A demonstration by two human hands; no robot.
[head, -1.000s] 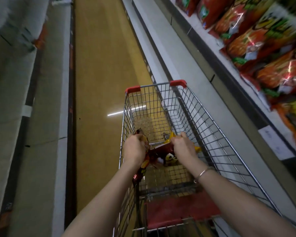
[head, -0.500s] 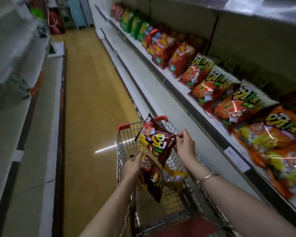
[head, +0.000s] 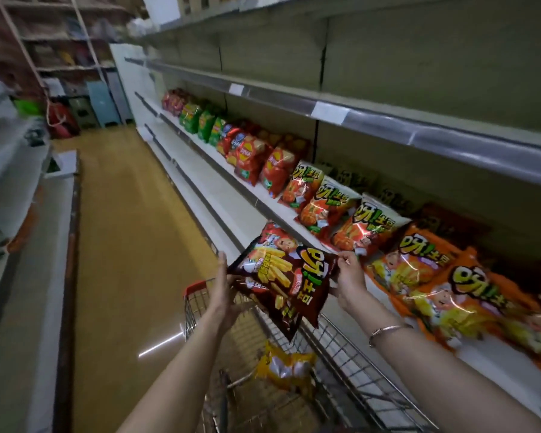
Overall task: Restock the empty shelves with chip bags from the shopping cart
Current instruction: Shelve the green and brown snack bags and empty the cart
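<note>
**Holding two chip bags above the cart, facing the stocked shelf**

A person stands in the aisle with both arms out over the shopping cart (head: 341, 337). A dark red top chip bag (head: 281, 270) sits between the hands, and a second chip bag (head: 275, 310) of the same kind is tucked beneath it. Both are clear of the cart's far rim and near the front edge of the middle shelf (head: 222, 165).

The left hand (head: 224, 292) is against the bags' left edge, fingers straight and together. It looks to be propping the pair so the lower bag does not slide out. The thumb is hidden behind the bags. The right hand (head: 350, 279) pinches the top bag's right corner between thumb and fingertips, probably to steer it.

The bags are tilted with their printed faces up, which suits laying them face-out like the orange chip bags (head: 419, 270) leaning along that shelf. The shelf above (head: 388, 120) looks bare, as does the lower shelf (head: 200, 195), so either could take them. One yellow bag (head: 286, 365) lies in the cart, near its right wall.
</note>
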